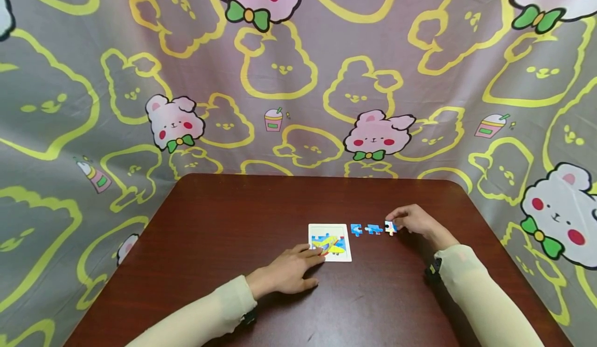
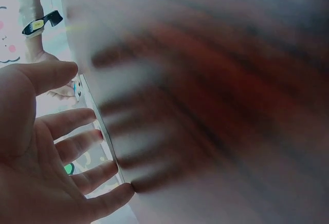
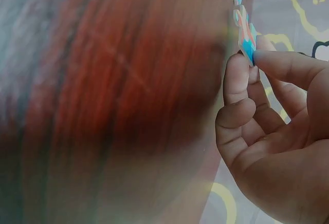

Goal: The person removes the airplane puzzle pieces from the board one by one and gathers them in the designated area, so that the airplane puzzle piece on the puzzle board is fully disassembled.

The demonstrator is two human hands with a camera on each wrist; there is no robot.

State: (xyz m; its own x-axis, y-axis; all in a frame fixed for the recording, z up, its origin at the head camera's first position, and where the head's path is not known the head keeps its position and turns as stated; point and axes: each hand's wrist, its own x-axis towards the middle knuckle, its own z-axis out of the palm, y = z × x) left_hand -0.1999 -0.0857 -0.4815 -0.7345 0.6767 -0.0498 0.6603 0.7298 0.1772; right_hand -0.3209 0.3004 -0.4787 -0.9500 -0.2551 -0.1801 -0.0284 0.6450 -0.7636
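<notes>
A white-framed puzzle board (image 1: pixel 344 258) with a yellow airplane picture lies on the dark wooden table. My left hand (image 1: pixel 291 270) rests with spread, fairly straight fingers on its left side; the left wrist view shows that hand (image 2: pixel 56 147) with its fingertips at the board's edge. Right of the board, my right hand (image 1: pixel 415 219) pinches a jigsaw piece (image 1: pixel 390 227) in blue, white and pink. In the right wrist view the piece (image 3: pixel 247 36) is tilted between thumb and fingers. Two blue jigsaw pieces, a nearer one (image 1: pixel 356 229) and a middle one (image 1: pixel 373 229), lie between board and right hand.
The brown table (image 1: pixel 233 207) reaches back to a grey patterned curtain (image 1: pixel 289 114), which also hangs along both sides. A dark band with a small device (image 1: pixel 434 269) sits on the right wrist.
</notes>
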